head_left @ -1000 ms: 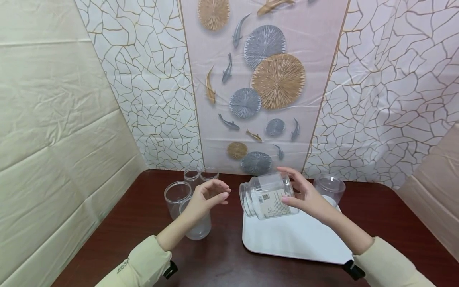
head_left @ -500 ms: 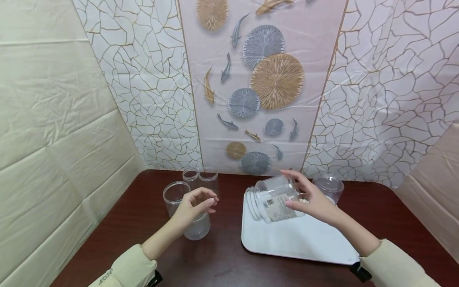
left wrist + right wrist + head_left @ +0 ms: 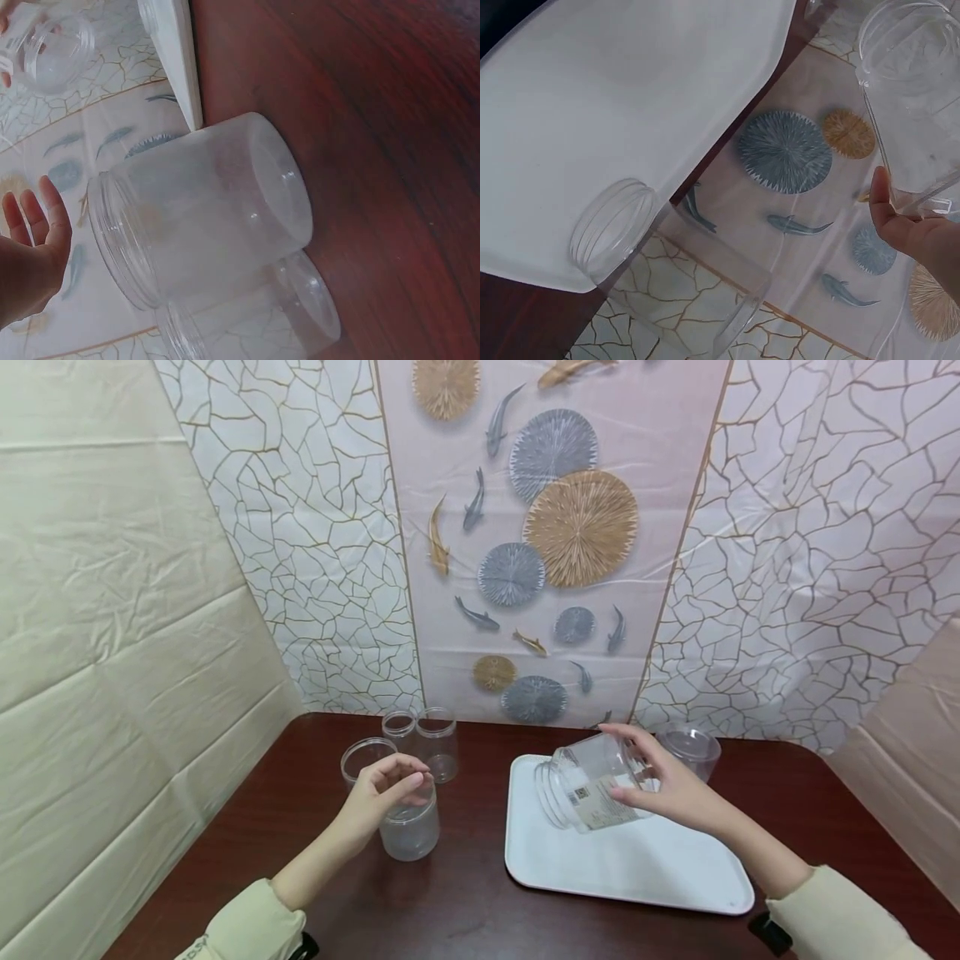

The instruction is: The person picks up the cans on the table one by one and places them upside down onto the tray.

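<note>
My right hand (image 3: pixel 671 789) holds a clear plastic jar (image 3: pixel 600 806) by its base end, fingers on the far side and thumb on the near side. The jar is tilted, threaded mouth down to the left over the white tray (image 3: pixel 630 881), with a printed label on its side. My left hand (image 3: pixel 375 797) has loosely bent fingers and holds nothing. It is beside the mouth of a clear jar (image 3: pixel 408 839) standing upright on the table. In the left wrist view, the fingers are in the air off that jar's rim (image 3: pixel 124 240).
Behind the near left jar stand several more clear upright jars, including a tall one (image 3: pixel 438 747) and a wide one (image 3: pixel 367 747). Another jar (image 3: pixel 697 277) stands mouth down on the tray's far right part. A patterned backdrop (image 3: pixel 510 510) rises behind the dark red table (image 3: pixel 465 902).
My right hand has moved right and slightly down with the jar, which now tips further, mouth downward. My left hand has drawn back left and down.
</note>
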`<state>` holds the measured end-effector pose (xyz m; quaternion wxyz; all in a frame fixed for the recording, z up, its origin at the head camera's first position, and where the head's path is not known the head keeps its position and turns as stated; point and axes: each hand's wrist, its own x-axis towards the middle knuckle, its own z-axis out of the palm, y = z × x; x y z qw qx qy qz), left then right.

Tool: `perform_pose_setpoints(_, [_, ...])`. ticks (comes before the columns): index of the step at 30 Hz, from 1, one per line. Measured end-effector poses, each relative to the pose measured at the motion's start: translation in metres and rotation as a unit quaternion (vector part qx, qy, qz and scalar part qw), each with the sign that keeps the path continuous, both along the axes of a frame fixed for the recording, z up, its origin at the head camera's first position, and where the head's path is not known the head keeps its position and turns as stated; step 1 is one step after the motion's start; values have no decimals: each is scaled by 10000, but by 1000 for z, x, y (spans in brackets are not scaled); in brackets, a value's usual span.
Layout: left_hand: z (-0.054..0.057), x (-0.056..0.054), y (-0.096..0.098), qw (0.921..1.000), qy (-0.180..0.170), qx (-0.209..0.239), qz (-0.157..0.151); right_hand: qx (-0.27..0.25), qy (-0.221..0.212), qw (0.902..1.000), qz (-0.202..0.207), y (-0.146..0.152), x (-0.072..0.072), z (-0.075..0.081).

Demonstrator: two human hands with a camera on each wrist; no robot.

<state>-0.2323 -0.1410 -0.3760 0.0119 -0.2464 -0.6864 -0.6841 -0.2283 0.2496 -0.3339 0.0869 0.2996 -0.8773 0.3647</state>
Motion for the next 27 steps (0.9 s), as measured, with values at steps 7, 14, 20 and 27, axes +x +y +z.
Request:
perform_pose_setpoints(7, [-3,0,-6,9999,71,84,14,164,-13,9998,143,7,-1,-4])
perform_pose_setpoints(14, [-5,0,-13,9997,179,-45,130,389,45,9988,303,12,1,-3])
perform_pose_setpoints(20, [-8,1,-19,9992,267,-163,258,615,48,9975,356,17,2,-2])
perform_pose_setpoints(27, [-6,2,-25,9976,454,-393,342,956,92,9944,439,28,1,-3])
